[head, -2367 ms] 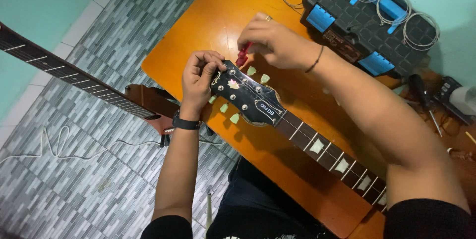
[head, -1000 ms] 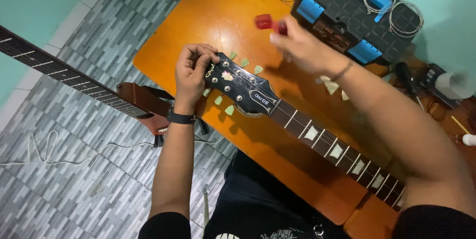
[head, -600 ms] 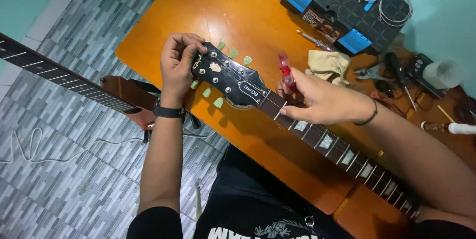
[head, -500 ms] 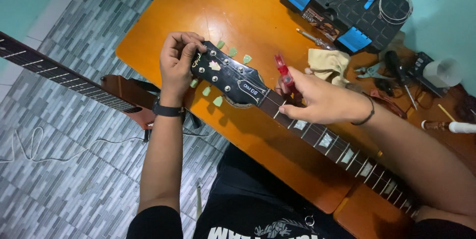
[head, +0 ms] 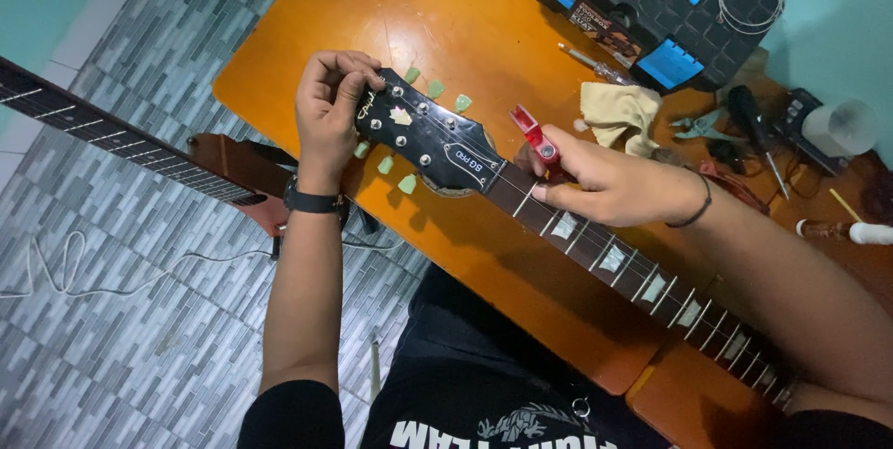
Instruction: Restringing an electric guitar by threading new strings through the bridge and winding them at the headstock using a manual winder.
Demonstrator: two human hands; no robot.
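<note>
Two hands work at a guitar headstock (head: 426,137), black, lying at centre frame on an orange table (head: 446,12). Left hand (head: 327,105) is closed around the headstock tip. Right hand (head: 609,184) rests on the neck (head: 614,258), fingers pinched on a red string winder (head: 534,135). Crowding the upper right: black and blue toolbox (head: 651,2), yellow cloth (head: 619,114), pliers (head: 698,121), white cup (head: 842,126). Second guitar (head: 121,147) lies left, over tiled floor. Table's near edge runs diagonally toward lower right; bare tabletop lies upper centre.

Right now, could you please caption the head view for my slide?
Left hand grips guitar headstock; right hand holds red tool over neck.
</note>
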